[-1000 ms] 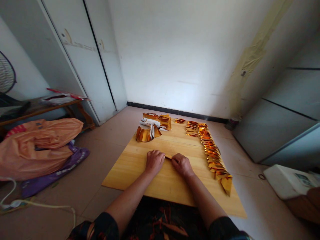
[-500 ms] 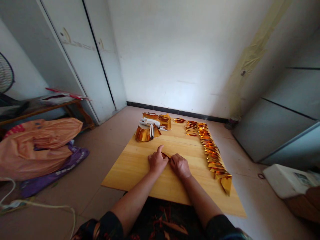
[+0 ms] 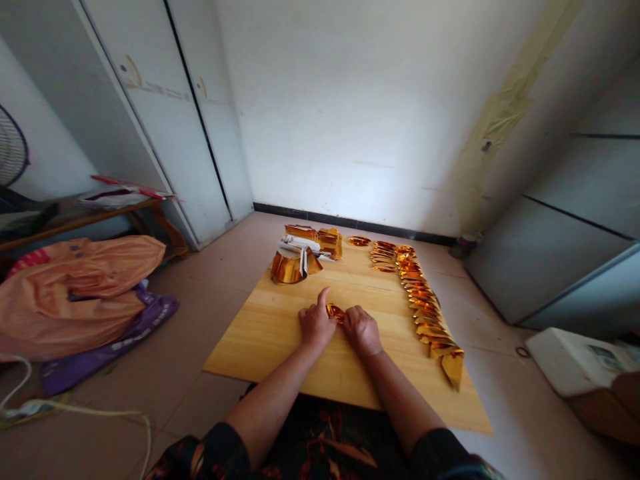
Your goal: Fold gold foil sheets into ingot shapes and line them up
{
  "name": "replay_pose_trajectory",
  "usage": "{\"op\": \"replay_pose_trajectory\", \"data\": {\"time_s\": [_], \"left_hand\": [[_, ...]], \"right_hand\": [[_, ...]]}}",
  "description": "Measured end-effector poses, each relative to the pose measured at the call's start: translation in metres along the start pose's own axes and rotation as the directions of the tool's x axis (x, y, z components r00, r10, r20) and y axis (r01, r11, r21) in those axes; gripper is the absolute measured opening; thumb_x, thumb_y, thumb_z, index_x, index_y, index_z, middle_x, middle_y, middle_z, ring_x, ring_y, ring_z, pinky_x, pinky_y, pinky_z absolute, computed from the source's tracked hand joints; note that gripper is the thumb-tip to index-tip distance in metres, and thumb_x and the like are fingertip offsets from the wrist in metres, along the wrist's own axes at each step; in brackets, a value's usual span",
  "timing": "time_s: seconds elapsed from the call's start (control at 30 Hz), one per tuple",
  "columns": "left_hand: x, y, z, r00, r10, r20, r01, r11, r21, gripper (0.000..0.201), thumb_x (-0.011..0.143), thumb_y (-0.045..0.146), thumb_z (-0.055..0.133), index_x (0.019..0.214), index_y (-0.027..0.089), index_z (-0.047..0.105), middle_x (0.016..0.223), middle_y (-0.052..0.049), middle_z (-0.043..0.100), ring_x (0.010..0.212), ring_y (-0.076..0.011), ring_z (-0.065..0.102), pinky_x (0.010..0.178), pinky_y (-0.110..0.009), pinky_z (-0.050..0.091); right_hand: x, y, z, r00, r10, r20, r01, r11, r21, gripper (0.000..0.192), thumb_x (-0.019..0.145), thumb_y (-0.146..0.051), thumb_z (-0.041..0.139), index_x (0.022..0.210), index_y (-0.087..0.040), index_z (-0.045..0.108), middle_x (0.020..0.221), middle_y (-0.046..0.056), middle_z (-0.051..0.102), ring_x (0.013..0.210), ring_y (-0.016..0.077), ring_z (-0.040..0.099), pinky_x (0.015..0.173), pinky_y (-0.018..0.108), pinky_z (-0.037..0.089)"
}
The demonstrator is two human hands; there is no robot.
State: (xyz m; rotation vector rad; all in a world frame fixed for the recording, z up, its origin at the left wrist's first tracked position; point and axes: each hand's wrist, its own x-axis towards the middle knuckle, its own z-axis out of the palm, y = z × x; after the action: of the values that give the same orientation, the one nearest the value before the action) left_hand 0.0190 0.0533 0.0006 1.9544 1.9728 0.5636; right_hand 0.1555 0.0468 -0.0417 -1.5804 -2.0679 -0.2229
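Note:
Between my two hands, low over the middle of the wooden board (image 3: pixel 270 333), is a small piece of shiny gold foil paper (image 3: pixel 335 313), folded, with its ends hidden by my fingers. My left hand (image 3: pixel 317 325) grips its left end, thumb raised upward. At the right end, my right hand (image 3: pixel 362 331) has its fingers curled round the foil. A long overlapping row of folded gold foil pieces (image 3: pixel 420 300) runs down the board's right side. One more folded foil piece (image 3: pixel 359 241) lies alone near the far edge.
Stacks of gold foil sheets (image 3: pixel 290 268) with a white wrapper (image 3: pixel 301 245) lie at the board's far left. A pink bag (image 3: pixel 90 287) and a purple bag (image 3: pixel 125 347) are on the floor at left. Grey cabinets stand left; a white box (image 3: pixel 570 360) sits right.
The foil between my hands now shows more of its shiny gold face, where before a narrower, darker edge showed. My hands have barely shifted.

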Motion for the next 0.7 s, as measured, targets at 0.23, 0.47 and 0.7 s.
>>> {"op": "replay_pose_trajectory", "data": {"time_s": [0.23, 0.47, 0.7], "left_hand": [[0.001, -0.006, 0.0, 0.999, 0.037, -0.014, -0.037, 0.999, -0.002, 0.052, 0.077, 0.024, 0.057, 0.128, 0.026, 0.047, 0.092, -0.004, 0.069, 0.093, -0.0203, 0.061, 0.087, -0.033, 0.034], [0.001, -0.011, 0.0, 0.997, 0.068, -0.047, -0.069, 0.997, -0.038, 0.048, 0.077, 0.029, 0.058, 0.124, 0.024, 0.05, 0.095, -0.004, 0.068, 0.094, -0.0205, 0.06, 0.086, -0.033, 0.036], [0.002, -0.008, -0.002, 0.999, 0.028, -0.027, -0.029, 0.998, -0.048, 0.052, 0.074, 0.026, 0.062, 0.125, 0.026, 0.05, 0.095, -0.003, 0.069, 0.093, -0.0194, 0.061, 0.087, -0.031, 0.037]], "right_hand": [[0.001, -0.004, -0.008, 0.999, -0.033, 0.015, 0.032, 0.997, 0.07, 0.024, 0.091, -0.019, 0.044, 0.071, -0.018, 0.057, 0.071, 0.002, 0.057, 0.064, 0.0108, 0.051, 0.06, 0.02, 0.033], [0.0, -0.005, -0.011, 0.998, -0.033, 0.047, 0.029, 0.995, 0.092, 0.022, 0.092, -0.021, 0.044, 0.076, -0.018, 0.059, 0.076, 0.003, 0.06, 0.065, 0.0102, 0.054, 0.06, 0.019, 0.034], [0.0, -0.002, -0.005, 0.999, -0.01, 0.041, 0.007, 0.996, 0.089, 0.019, 0.091, -0.018, 0.045, 0.075, -0.018, 0.057, 0.074, 0.002, 0.057, 0.062, 0.0097, 0.053, 0.057, 0.019, 0.034]]}}
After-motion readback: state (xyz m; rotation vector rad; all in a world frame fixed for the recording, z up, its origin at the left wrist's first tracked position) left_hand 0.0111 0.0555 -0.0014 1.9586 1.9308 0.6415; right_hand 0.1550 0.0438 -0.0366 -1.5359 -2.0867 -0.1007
